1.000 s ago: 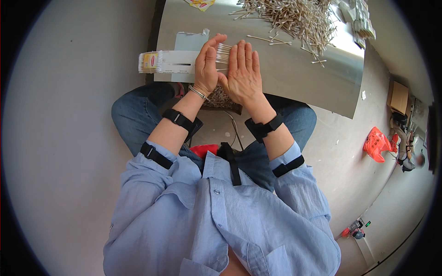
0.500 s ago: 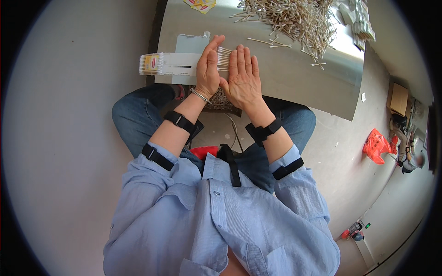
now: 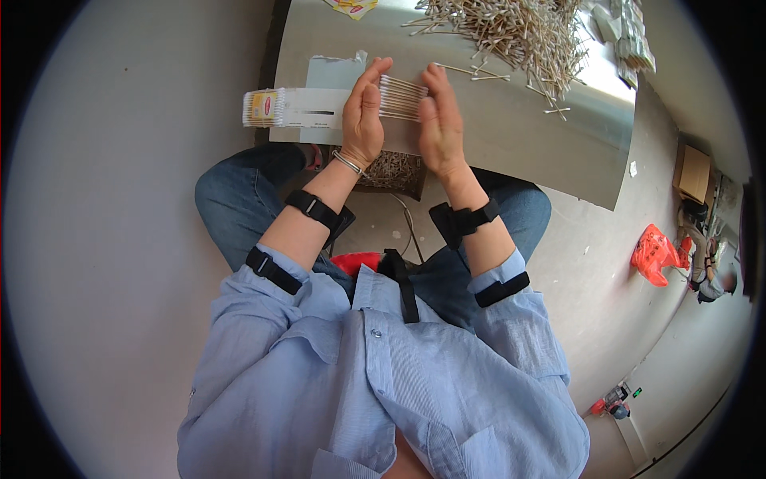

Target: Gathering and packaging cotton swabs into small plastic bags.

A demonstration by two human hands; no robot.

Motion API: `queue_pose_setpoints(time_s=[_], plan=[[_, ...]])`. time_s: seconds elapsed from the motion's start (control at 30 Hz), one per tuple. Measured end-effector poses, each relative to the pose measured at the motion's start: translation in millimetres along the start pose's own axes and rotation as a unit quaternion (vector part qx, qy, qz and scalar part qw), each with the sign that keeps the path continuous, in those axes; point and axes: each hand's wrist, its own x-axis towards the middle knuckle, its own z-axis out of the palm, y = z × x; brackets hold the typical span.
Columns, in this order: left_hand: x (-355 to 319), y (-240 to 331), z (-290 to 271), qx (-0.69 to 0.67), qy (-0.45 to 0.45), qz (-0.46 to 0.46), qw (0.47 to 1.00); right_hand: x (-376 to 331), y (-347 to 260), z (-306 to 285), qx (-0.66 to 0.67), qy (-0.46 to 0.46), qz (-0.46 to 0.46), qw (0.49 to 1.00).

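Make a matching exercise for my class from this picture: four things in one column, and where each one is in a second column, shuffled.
Things
1. bundle of cotton swabs
2. loose pile of cotton swabs
3. filled swab packet
4. orange object

Places
A. on the floor, right of the table
B. pressed between the left hand and the right hand
C. far side of the table
D. left edge of the table, beside the left hand

Pairs: 1-B, 2-C, 3-D, 4-A
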Motion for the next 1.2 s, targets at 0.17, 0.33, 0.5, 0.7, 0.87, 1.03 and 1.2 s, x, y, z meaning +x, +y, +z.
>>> queue_pose_setpoints(time_s=[0.17,0.33,0.5,0.7,0.87,1.03,1.2], plan=[[0,4,0,0.02,-0.017,0.004,1.0,16,0,17,0.064,0.077,0.041,0.994],[0,4,-1,0.024,-0.025,0.008,0.999,14,-6,26,-0.086,0.025,-0.032,0.995],[0,5,-1,0.025,-0.026,0.0,0.999,14,-6,24,-0.058,0.01,-0.021,0.998],[-1,6,0,0.037,-0.018,0.0,0.999,9,-8,24,0.166,0.09,0.077,0.979],[-2,10,5,0.049,-0.017,-0.008,0.999,11,0,23,0.245,0.112,0.069,0.961],[-2,9,6,0.057,-0.008,-0.011,0.998,10,3,17,0.211,0.079,0.058,0.973],[-2,4,1,0.007,-0.012,-0.015,1.0,6,-2,-6,-0.028,0.024,-0.023,0.999]])
